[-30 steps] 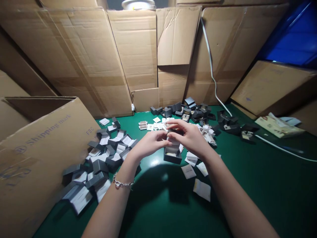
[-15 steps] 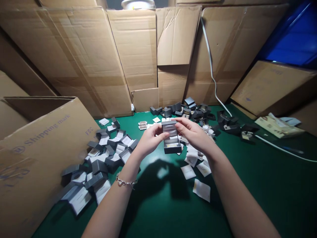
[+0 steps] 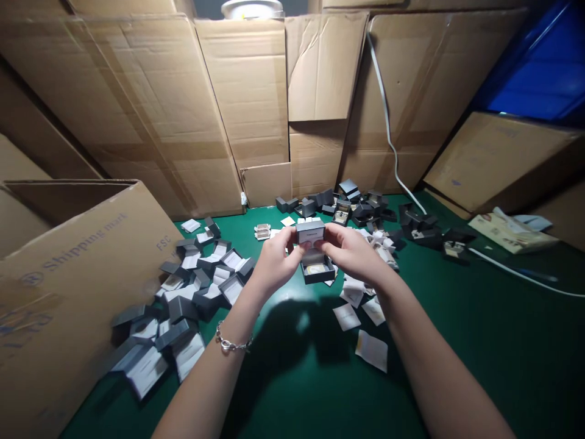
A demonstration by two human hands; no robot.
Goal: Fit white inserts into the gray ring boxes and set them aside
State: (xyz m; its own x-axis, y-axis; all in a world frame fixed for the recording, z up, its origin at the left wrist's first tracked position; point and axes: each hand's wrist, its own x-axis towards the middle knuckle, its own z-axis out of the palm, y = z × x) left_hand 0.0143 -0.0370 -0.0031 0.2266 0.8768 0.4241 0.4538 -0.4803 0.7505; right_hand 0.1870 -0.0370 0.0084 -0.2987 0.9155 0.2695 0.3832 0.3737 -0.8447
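Between my two hands, above the green table, is a small dark grey jewelry box [image 3: 317, 272] with its lid raised and a pale lining. Something small with a yellowish patch lies in its base. My left hand [image 3: 280, 256] grips the box's left side, thumb on the lid's inner face. From the other side my right hand [image 3: 351, 253] holds it, its thumb also on the inside of the lid. Some fingers are hidden behind the lid. Beyond and below the right hand lie white pouches or padded inserts [image 3: 347, 317].
Several open grey boxes [image 3: 183, 308] are heaped on the left, beside a big carton [image 3: 77, 292]. More dark boxes [image 3: 365, 207] pile up at the back. Cardboard cartons [image 3: 242, 91] wall off the far edge. A white cable [image 3: 387, 122] runs down to the green table [image 3: 457, 341].
My right thumb has moved from the box's edge onto the inside of the lid, beside my left thumb. The lid now stands more upright, and the base shows more clearly.
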